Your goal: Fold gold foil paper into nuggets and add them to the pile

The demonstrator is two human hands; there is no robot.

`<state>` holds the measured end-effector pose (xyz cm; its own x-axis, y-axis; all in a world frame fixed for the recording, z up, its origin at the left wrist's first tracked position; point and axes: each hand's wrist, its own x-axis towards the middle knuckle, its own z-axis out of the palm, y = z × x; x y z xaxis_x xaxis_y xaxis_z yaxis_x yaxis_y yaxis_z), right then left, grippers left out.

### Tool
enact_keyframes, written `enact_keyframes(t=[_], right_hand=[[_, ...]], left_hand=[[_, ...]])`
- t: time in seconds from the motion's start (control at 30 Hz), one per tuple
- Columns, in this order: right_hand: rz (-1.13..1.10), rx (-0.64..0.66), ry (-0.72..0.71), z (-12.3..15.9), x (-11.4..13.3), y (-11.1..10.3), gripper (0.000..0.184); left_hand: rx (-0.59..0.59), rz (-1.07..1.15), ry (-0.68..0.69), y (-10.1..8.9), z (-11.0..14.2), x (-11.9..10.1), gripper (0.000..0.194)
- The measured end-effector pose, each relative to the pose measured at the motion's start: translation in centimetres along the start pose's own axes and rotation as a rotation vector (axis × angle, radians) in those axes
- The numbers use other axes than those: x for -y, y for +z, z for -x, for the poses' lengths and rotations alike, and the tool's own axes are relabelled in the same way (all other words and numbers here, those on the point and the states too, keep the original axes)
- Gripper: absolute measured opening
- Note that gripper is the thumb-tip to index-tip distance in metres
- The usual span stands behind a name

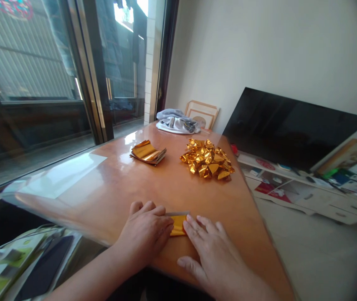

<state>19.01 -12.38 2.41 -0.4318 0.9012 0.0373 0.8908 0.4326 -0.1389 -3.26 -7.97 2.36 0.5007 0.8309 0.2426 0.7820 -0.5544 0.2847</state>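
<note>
A sheet of gold foil paper [178,225], its far edge folded into a grey strip, lies on the table near its front edge. Curled over the left end of the paper is my left hand [147,230], which covers that part of it. My right hand [212,251] rests flat, fingers stretched out, with the fingertips on the paper's right end and the thumb apart. Beyond the hands sits a stack of gold foil sheets [148,152]. To its right is a heap of folded gold foil pieces [206,159].
A pale sheet [62,175] lies on the left of the brown table [128,188]. Folded cloth [176,122] rests at the far end. A dark phone [45,267] lies on a lower surface at left. A television [291,127] stands above a white cabinet [306,194].
</note>
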Motion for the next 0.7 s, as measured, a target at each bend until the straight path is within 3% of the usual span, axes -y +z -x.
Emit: enact_keyframes(t=[0.3,0.7], right_hand=[[0.010,0.034,-0.051,1.0,-0.5,0.8,0.092],[0.086,-0.006,-0.086,1.4,-0.9,0.8,0.093]], left_hand=[[-0.022,-0.032,0.022,0.1,0.3,0.0,0.018],[-0.001,-0.101,0.060,-0.3,0.1,-0.2,0.019]])
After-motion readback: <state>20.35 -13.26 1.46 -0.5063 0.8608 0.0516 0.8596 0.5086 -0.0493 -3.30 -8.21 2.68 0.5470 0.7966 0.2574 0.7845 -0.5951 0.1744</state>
